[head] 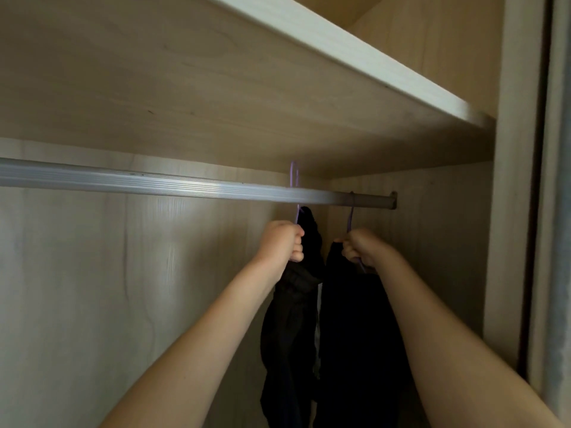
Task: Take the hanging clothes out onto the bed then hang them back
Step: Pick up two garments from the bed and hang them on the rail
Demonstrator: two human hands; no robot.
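Wardrobe interior. The rod [154, 180] ran left to right beneath the shelf [340, 41]. Left hand [282, 242] clenched round the neck of the left purple hanger [294, 180]; its hook stood straight above the hand and rose past the rod's top. Right hand [363, 247] clenched on the right purple hanger [350, 217], its hook seated over the rod near the right end. The left black garment [287, 335] and right black garment [355, 335] hung below the hands, side by side. The next move probably turns on that vertical line. No labels or writing legible.
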